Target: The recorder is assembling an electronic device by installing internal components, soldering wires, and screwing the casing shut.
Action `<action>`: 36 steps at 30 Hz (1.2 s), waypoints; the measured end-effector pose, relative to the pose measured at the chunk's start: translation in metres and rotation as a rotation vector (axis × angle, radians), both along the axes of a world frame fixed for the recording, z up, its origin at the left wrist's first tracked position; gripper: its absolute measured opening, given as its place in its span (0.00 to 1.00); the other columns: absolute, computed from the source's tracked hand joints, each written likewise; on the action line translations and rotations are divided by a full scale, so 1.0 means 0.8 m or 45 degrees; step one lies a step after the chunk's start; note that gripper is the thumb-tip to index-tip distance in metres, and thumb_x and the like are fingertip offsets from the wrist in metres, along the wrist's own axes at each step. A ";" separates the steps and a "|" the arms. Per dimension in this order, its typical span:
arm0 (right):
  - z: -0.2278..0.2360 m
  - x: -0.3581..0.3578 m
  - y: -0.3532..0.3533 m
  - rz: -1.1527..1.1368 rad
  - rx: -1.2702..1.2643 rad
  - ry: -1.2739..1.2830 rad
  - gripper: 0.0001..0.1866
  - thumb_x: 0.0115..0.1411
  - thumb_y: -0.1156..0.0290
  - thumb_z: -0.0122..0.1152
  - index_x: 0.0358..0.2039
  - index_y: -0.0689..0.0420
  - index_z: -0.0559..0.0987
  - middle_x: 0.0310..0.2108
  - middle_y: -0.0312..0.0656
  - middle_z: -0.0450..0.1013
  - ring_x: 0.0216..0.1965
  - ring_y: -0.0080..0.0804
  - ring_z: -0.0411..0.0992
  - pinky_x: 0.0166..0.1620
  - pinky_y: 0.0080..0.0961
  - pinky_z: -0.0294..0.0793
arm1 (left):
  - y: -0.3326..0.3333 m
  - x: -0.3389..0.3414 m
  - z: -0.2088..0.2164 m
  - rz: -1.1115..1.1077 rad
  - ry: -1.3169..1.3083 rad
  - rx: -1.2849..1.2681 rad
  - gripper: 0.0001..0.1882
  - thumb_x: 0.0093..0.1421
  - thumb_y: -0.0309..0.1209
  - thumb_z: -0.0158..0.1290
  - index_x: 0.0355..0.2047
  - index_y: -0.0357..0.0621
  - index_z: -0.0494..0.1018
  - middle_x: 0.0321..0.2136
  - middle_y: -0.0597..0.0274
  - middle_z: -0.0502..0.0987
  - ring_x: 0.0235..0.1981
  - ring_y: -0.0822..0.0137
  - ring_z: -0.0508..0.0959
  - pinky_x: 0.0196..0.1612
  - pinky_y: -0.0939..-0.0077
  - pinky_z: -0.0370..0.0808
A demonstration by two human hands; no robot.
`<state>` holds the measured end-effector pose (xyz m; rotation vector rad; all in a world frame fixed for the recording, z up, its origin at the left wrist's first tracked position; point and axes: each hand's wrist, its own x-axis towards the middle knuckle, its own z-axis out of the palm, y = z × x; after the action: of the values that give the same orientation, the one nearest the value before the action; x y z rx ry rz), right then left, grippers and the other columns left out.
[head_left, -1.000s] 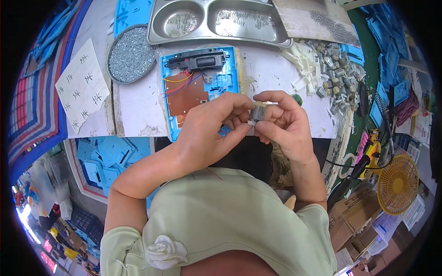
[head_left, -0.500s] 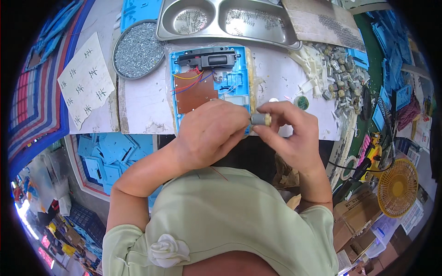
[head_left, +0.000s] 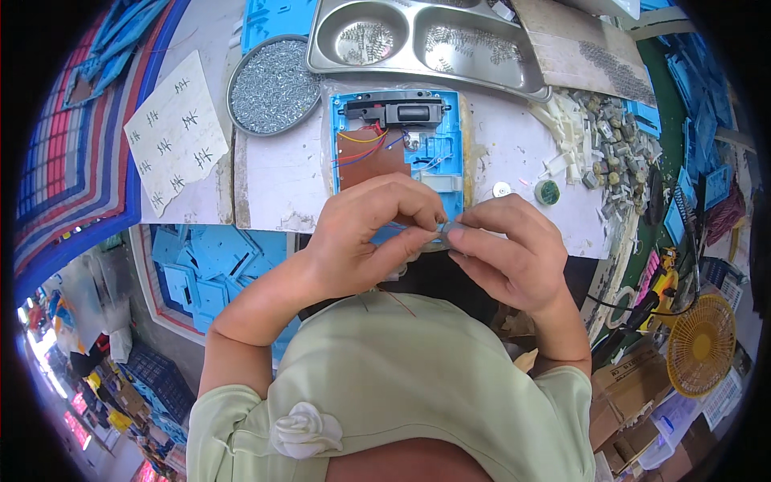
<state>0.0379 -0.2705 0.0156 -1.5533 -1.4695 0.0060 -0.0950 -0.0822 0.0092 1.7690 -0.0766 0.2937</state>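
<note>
At the near edge of a blue plastic housing (head_left: 451,153), my two hands meet fingertip to fingertip. Thumb and fingers of my right hand (head_left: 514,249) pinch a small grey motor (head_left: 446,230), mostly covered by the fingers. My left hand (head_left: 373,229) is closed in a pinch against the motor's end; whatever lies between its fingertips is too small to make out. Inside the housing are a brown circuit board (head_left: 377,161), a black module (head_left: 409,114) across the far end, and red, yellow and blue wires (head_left: 365,146).
Beyond the housing stand a round tray of screws (head_left: 273,87) and a steel compartment tray (head_left: 482,71). To the right lie loose motors (head_left: 617,153), white plastic pieces (head_left: 566,136) and a green round container (head_left: 547,192). A marked paper (head_left: 177,132) is at left; blue panels (head_left: 213,269) fill a bin below.
The grey motor, with its cream end showing before, is now mostly hidden by my right fingers. My left hand has turned, its thumb and forefinger now pinching at the motor. The whole view has shifted slightly.
</note>
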 end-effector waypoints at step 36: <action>-0.041 0.048 0.025 -0.330 -0.295 0.070 0.16 0.57 0.74 0.67 0.47 0.56 0.80 0.55 0.46 0.75 0.57 0.49 0.68 0.61 0.42 0.66 | 0.022 0.014 -0.032 0.149 -0.154 1.140 0.13 0.48 0.29 0.67 0.35 0.47 0.78 0.57 0.57 0.74 0.59 0.50 0.68 0.64 0.47 0.59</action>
<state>0.0764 -0.2508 -0.0171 -1.9077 -1.2491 0.0687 -0.0838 -0.0648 -0.0166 2.6466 -0.2162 0.5008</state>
